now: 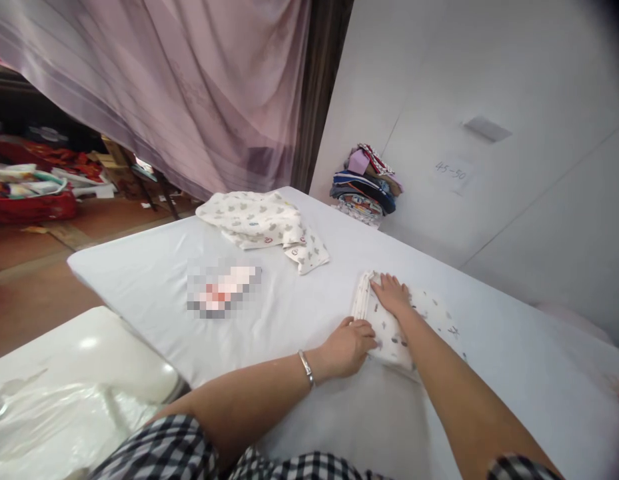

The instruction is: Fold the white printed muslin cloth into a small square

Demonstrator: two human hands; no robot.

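Observation:
A white garment with small grey prints (386, 333) lies folded on the white-covered table (334, 407). My left hand (346, 347), with a silver bangle at the wrist, has its fingers curled over the near left edge of the fabric. Spread flat on the far left part of the same cloth is my right hand (392, 293). Another white printed garment (259, 220) lies loosely crumpled near the far edge of the table. Left of centre is a pixelated item (224, 290), whose details are hidden.
Folded clothes (364, 183) are stacked beyond the table by the white wall. A pink curtain (229, 87) hangs at the back. Clear plastic (79, 427) covers a white surface at lower left. Red bundles (34, 193) lie on the floor.

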